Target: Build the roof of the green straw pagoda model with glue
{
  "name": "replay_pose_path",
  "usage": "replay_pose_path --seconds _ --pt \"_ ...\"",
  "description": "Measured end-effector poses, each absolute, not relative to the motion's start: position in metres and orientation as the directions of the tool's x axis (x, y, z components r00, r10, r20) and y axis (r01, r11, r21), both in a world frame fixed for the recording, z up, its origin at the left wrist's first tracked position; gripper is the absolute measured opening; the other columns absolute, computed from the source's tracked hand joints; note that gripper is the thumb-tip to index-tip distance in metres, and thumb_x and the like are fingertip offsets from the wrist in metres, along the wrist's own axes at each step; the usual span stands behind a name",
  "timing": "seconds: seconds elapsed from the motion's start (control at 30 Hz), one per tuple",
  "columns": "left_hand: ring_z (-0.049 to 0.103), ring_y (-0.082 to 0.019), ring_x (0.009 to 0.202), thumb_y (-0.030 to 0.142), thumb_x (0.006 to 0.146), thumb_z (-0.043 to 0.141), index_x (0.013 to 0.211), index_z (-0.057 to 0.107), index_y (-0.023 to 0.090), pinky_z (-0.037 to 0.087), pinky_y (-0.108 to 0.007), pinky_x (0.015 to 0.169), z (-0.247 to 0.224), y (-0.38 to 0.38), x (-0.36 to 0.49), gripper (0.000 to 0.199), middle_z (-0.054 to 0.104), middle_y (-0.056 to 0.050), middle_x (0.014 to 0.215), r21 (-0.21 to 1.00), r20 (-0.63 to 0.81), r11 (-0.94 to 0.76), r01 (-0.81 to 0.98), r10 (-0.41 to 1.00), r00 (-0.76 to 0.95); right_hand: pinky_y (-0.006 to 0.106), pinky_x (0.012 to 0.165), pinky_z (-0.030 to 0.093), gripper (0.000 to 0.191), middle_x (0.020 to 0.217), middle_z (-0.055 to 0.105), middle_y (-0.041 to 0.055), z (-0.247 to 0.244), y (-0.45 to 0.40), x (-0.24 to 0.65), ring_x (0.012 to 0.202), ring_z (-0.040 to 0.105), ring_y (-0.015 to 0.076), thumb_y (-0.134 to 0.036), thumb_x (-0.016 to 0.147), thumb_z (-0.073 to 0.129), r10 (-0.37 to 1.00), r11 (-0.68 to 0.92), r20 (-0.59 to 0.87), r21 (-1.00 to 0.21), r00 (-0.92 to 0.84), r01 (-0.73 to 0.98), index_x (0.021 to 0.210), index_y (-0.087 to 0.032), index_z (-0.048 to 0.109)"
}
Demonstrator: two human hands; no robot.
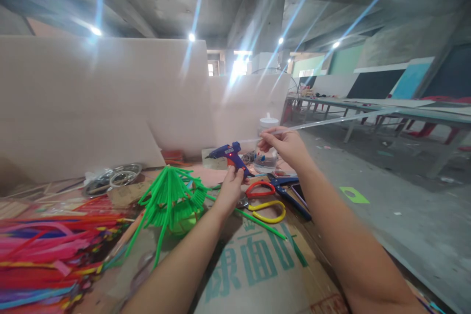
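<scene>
My left hand [232, 187] is wrapped round the handle of a blue glue gun [230, 151], whose nozzle points left and whose small red light is on. In my right hand [281, 144] is a long clear glue stick [331, 120], pinched between the fingers. One end of the stick reaches toward the back of the gun; whether it touches is hard to tell. The other end stretches far out to the right. Left of my left hand stands a green structure of fuzzy stems [169, 191]. A loose green stem [265, 224] lies on the cardboard [265, 274].
Red-handled scissors [260, 189], a yellow-handled tool [270, 212] and blue pliers [292, 198] lie near my hands. A clear bottle [267, 157] stands behind. Colourful stems [47, 250] cover the left. White boards [91, 103] rise behind the table.
</scene>
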State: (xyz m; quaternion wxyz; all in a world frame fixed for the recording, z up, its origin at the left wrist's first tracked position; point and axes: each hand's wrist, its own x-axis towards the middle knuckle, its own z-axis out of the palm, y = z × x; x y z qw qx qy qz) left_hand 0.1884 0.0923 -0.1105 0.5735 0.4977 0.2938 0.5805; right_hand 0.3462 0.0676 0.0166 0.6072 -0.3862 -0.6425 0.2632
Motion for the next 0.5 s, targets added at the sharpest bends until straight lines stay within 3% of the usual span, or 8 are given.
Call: replay_pose_path --seconds 0.17,0.5 --pt "0.055 -0.010 0.063 0.041 0.084 0.064 0.089 0.052 0.017 0.048 -0.024 0.064 -0.1129 0.0942 0.1886 0.028 0.060 -0.002 0.084 0.913 0.242 -0.170 -0.372 0.957 0.158 0.028 0.057 0.056 0.030 0.062 0.072 0.0047 0.0166 0.0662 0.3447 0.054 0.067 0.0157 -0.041 0.075 0.074 0.821 0.546 0.570 -0.798 0.025 0.256 0.081 -0.013 0.067" --pt "0.053 -0.010 0.060 0.041 0.087 0.061 0.088 0.051 0.019 0.046 -0.023 0.061 -0.1151 0.0934 0.1878 0.024 0.060 0.001 0.077 0.930 0.274 -0.219 -0.294 0.948 0.163 0.027 0.055 0.056 0.033 0.062 0.072 0.0051 0.0105 0.0739 0.3398 0.052 0.067 0.0156 -0.045 0.075 0.074 0.823 0.537 0.564 -0.812 0.070 0.228 0.080 -0.013 0.065"
